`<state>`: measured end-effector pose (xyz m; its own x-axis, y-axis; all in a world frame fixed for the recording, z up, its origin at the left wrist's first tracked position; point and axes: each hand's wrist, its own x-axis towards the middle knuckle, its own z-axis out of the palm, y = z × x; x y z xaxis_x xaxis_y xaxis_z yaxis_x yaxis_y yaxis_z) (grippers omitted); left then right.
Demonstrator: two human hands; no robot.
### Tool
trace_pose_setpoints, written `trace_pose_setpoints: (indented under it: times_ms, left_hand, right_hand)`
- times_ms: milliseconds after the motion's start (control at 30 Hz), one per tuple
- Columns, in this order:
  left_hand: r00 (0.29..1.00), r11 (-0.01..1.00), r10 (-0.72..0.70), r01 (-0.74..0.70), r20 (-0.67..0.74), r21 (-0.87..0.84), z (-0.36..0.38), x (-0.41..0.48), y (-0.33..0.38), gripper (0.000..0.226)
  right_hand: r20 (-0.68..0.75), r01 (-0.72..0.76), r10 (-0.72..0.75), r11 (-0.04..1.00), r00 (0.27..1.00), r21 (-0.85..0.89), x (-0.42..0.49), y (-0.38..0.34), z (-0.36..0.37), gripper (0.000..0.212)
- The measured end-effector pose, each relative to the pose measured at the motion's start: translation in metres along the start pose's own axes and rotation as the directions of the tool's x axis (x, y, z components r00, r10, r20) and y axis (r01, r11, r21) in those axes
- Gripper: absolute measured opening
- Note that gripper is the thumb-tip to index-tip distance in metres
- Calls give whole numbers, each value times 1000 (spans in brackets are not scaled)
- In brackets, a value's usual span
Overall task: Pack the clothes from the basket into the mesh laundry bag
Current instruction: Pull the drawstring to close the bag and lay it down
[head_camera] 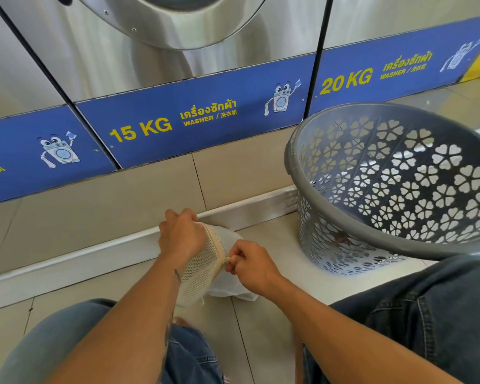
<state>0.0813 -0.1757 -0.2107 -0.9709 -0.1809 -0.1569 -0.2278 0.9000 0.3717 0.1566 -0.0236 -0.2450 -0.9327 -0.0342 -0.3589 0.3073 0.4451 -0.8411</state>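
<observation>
While one white mesh bag [203, 273] sits on the tiled floor [261, 325], the left hand [179, 234] curls its fingers over the bag's far end and the right hand [251, 266] pinches the zip pull at the near end. One grey basket [416, 173] stands just right. Three washers [194, 117] stand behind, two labelled 15 KG and 20 KG.
</observation>
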Motion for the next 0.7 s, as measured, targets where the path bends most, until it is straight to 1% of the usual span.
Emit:
trace_pose_setpoints:
  times_ms: [67, 100, 133, 167, 200, 233, 267, 300, 367, 433, 467, 600, 633, 700]
  left_hand:
    - [999, 999, 48, -48, 0, -4, -6, -7, 3, 13]
    - [996, 997, 74, -75, 59, 2, -10, -10, 4, 14]
    - [982, 996, 88, -92, 167, 13, -13, -15, 4, 17]
    - [949, 996, 82, -91, 303, 16, -16, -19, 4, 20]
    - [902, 998, 56, -69, 429, 14, -17, -24, 2, 22]
    - [859, 999, 24, -35, 511, 11, -15, -30, 0, 24]
    - [840, 1000, -3, 2, 542, 2, -13, -35, -2, 27]
    - [845, 998, -26, 51, 534, -32, -11, -40, -3, 30]
    - [861, 964, -99, 208, 499, -167, -6, -45, -4, 38]
    - [841, 895, -155, 342, 518, -288, -4, -47, -4, 43]
    - [832, 870, -171, 379, 528, -316, -3, -47, -3, 43]
    - [805, 822, -183, 440, 565, -360, 1, -44, 6, 28]
    - [801, 822, -177, 440, 572, -361, 1, -43, 10, 24]
    - [813, 852, -138, 389, 565, -350, 2, -39, 15, 21]
  right_hand:
    - [-20, -37, 38, 996, 999, 82, 1, 0, 0, 24]
    - [-28, -52, 56, 992, 998, 113, 1, 0, 0, 23]
    - [-34, -65, 70, 989, 997, 137, 2, 0, 0, 23]
    - [-40, -70, 76, 986, 996, 154, 2, 0, 0, 23]
    - [-44, -71, 80, 983, 996, 167, 2, 0, 0, 22]
    - [-49, -73, 83, 981, 995, 181, 2, 0, 1, 21]
    - [-52, -78, 90, 978, 995, 196, 2, 0, 2, 21]
    - [-54, -83, 96, 975, 994, 206, 1, 0, 2, 20]
    - [-45, -85, 97, 974, 994, 211, 0, 0, 5, 20]
    - [-40, -73, 83, 976, 996, 206, -1, 0, 7, 20]
    - [-39, -66, 76, 977, 996, 202, -2, 0, 8, 20]
    - [-35, -29, 34, 991, 999, 131, -2, 3, 9, 23]
    - [-33, -17, 21, 994, 999, 107, -1, 4, 9, 24]
    - [-33, 12, -10, 998, 999, 62, 0, 6, 7, 26]
